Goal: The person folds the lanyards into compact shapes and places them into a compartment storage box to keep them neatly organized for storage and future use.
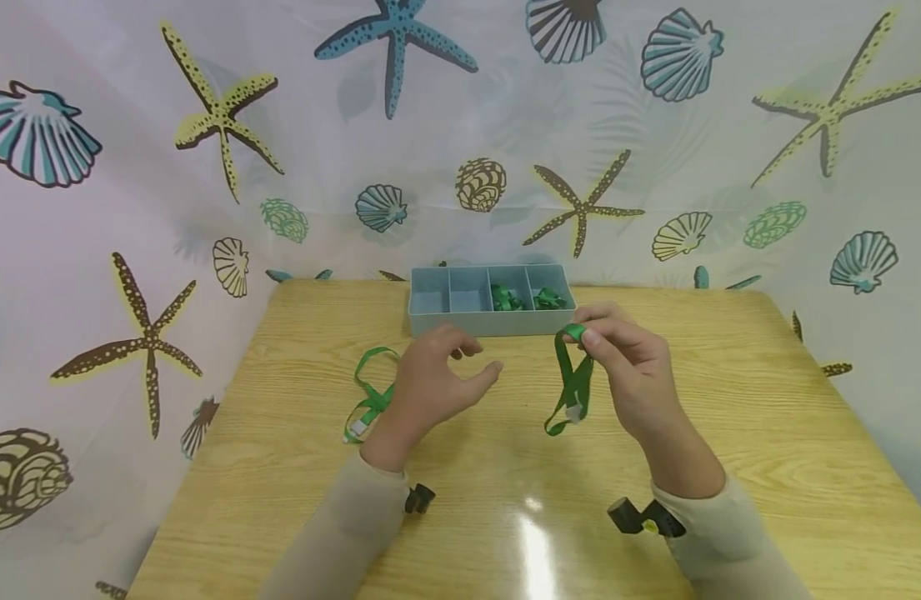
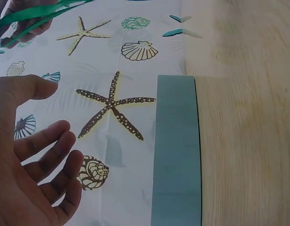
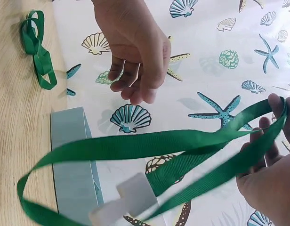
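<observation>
My right hand (image 1: 640,375) pinches a green ribbon lanyard (image 1: 578,382) near its top, and the loop hangs down over the table. A white plastic clip (image 3: 138,193) joins its ribbon in the right wrist view. To the left, my left hand (image 1: 441,375) is held in the air with fingers loosely bent, thumb apart and nothing in its grasp. Partly behind that hand, a second green lanyard (image 1: 373,402) lies on the tabletop in loose loops.
A grey-blue divided tray (image 1: 490,323) stands at the back of the wooden table (image 1: 768,400). Its two right compartments hold bundled green ribbon (image 1: 507,298); bare floors show in the two left ones. A sea-patterned cloth (image 1: 445,125) hangs behind and beside the table.
</observation>
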A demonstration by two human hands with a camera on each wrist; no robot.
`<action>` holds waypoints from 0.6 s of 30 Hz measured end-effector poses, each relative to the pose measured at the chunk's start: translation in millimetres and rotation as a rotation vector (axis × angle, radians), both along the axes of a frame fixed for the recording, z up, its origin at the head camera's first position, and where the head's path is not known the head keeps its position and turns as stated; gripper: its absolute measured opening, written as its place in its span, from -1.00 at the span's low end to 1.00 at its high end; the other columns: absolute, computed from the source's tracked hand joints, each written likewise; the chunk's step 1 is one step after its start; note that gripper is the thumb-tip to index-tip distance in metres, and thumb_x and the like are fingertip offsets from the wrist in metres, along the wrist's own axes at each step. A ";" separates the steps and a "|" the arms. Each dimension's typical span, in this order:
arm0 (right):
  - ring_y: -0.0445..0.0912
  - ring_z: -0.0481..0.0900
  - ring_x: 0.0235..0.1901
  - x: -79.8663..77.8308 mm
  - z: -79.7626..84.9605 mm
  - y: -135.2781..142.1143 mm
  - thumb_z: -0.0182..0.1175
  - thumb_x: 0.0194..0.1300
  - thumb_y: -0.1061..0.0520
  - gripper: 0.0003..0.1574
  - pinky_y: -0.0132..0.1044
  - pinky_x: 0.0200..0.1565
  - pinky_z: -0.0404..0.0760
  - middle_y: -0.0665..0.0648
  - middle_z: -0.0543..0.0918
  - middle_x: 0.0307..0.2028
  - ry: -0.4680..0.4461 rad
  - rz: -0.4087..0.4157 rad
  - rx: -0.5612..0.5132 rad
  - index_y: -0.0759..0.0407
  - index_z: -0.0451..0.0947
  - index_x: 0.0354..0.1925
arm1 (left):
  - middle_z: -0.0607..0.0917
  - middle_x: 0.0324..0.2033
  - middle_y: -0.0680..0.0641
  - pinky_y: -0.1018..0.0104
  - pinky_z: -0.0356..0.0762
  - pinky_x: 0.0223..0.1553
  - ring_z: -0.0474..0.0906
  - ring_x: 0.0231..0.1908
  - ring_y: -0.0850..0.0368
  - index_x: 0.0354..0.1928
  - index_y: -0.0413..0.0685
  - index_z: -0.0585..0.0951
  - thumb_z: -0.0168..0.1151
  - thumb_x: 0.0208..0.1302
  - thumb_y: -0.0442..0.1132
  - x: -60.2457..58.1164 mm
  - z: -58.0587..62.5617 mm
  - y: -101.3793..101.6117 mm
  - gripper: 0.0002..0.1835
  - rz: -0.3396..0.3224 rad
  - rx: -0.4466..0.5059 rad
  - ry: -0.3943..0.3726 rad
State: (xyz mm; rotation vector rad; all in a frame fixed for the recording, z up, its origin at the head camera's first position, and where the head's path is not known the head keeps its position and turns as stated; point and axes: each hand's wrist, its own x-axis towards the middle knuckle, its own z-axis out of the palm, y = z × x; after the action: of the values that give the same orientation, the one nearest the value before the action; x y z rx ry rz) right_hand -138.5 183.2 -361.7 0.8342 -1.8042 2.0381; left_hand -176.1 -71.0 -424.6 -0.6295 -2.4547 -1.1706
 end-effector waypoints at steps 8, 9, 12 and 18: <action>-0.02 0.59 0.15 -2.0 -2.9 -2.4 0.03 0.60 0.42 -0.65 -0.26 0.19 0.64 0.14 0.66 0.14 0.058 0.049 0.008 0.23 0.75 -0.14 | 0.74 -0.29 0.08 0.18 0.64 -0.13 0.65 -0.21 0.10 -0.24 0.06 0.79 0.49 0.34 0.04 6.5 13.9 4.5 -0.78 -0.047 0.096 0.103; -0.01 0.59 0.16 -2.3 -3.5 -3.0 0.02 0.59 0.43 -0.62 -0.24 0.20 0.64 0.15 0.67 0.14 0.065 0.062 0.009 0.20 0.76 -0.12 | 0.74 -0.30 0.07 0.18 0.65 -0.13 0.64 -0.22 0.11 -0.25 0.04 0.80 0.49 0.35 0.01 7.2 15.6 5.2 -0.79 -0.058 0.116 0.133; 0.01 0.59 0.18 -2.9 -6.4 -5.8 0.01 0.57 0.46 -0.61 -0.23 0.22 0.65 0.17 0.68 0.15 0.072 0.089 0.022 0.22 0.76 -0.07 | 0.73 -0.34 0.02 0.16 0.65 -0.14 0.63 -0.25 0.10 -0.25 -0.01 0.81 0.47 0.38 -0.09 8.3 19.4 7.9 -0.84 -0.102 0.175 0.225; -0.02 0.60 0.20 -1.8 -10.9 -14.4 0.06 0.56 0.44 -0.72 -0.23 0.24 0.63 0.10 0.67 0.17 0.031 0.092 0.090 0.35 0.72 -0.02 | 0.74 -0.29 -0.02 0.23 0.64 -0.09 0.64 -0.23 0.06 -0.10 -0.10 0.79 0.47 0.38 -0.17 11.1 20.5 14.6 -0.82 -0.203 0.182 0.324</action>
State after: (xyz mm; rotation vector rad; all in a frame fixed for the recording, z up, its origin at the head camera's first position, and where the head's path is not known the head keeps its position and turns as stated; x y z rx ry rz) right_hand -140.3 168.7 -372.6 0.9861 -1.8858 1.9989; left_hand -165.0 -56.4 -404.1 -0.9479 -2.0267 -1.2377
